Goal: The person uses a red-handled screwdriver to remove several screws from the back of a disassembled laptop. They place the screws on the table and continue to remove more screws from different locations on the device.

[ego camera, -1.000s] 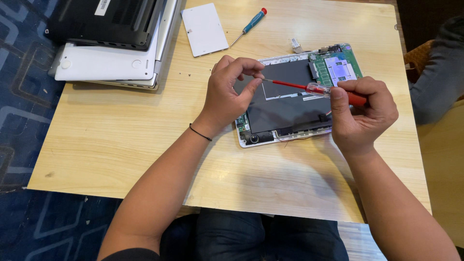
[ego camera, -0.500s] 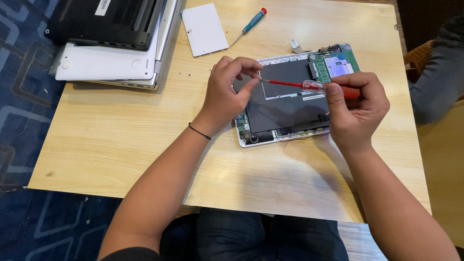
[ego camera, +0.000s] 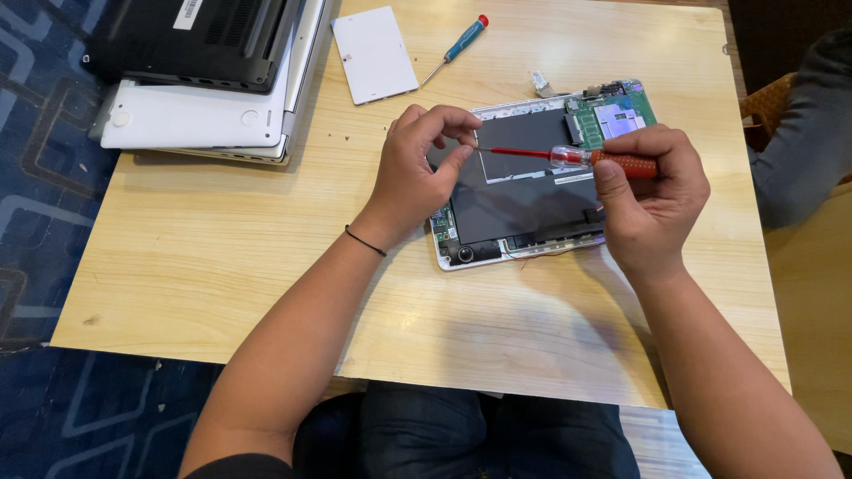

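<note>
Seated person, 2 bare hands over a light wooden table [ego camera: 222, 266]. Left hand [ego camera: 417, 173], thin black band on the wrist, is curled with thumb and forefinger pinched together at the tip of a red screwdriver [ego camera: 568, 159]; what sits between the fingertips is too small to tell. Right hand [ego camera: 652, 200] is closed around the screwdriver's red handle, shaft lying level and pointing left. Both hands hover above an opened tablet-like device [ego camera: 532, 200], back cover off, dark battery and green circuit board [ego camera: 617, 115] exposed. Farther back: a white cover panel [ego camera: 374, 53], a blue-handled screwdriver [ego camera: 457, 46], and 2 stacked laptops [ego camera: 204, 80] at the far left corner.
</note>
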